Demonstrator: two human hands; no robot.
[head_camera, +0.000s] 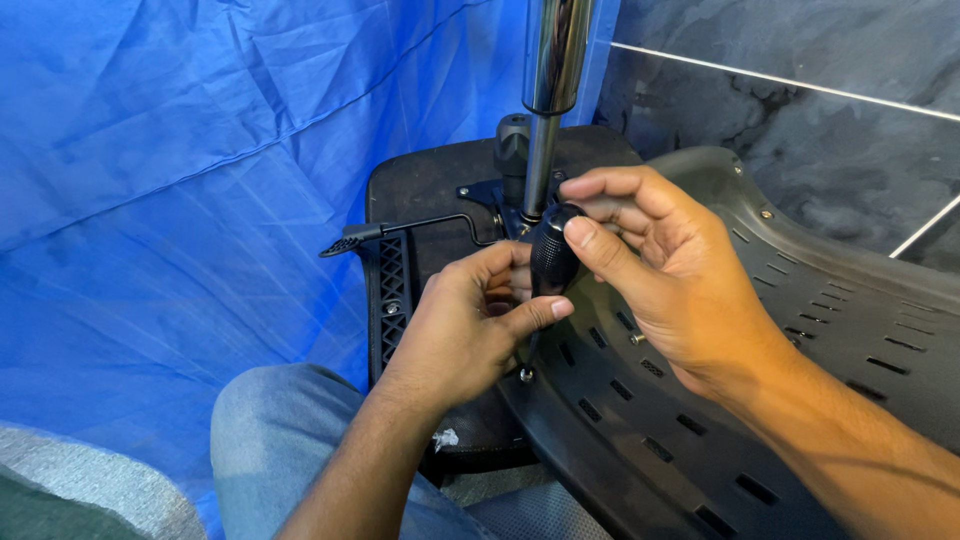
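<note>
A black screwdriver handle stands upright over a screw at the edge of a dark slotted plastic chair back. My right hand wraps the top of the handle with thumb and fingers. My left hand steadies the lower handle and shaft, thumb pressed against it. Behind them lies an upturned black chair seat with its metal mechanism, a thin lever and a chrome gas cylinder rising upward.
Blue tarpaulin covers the left side. Dark marbled floor tiles lie at the upper right. My knee in blue jeans is at the bottom, next to a grey mat.
</note>
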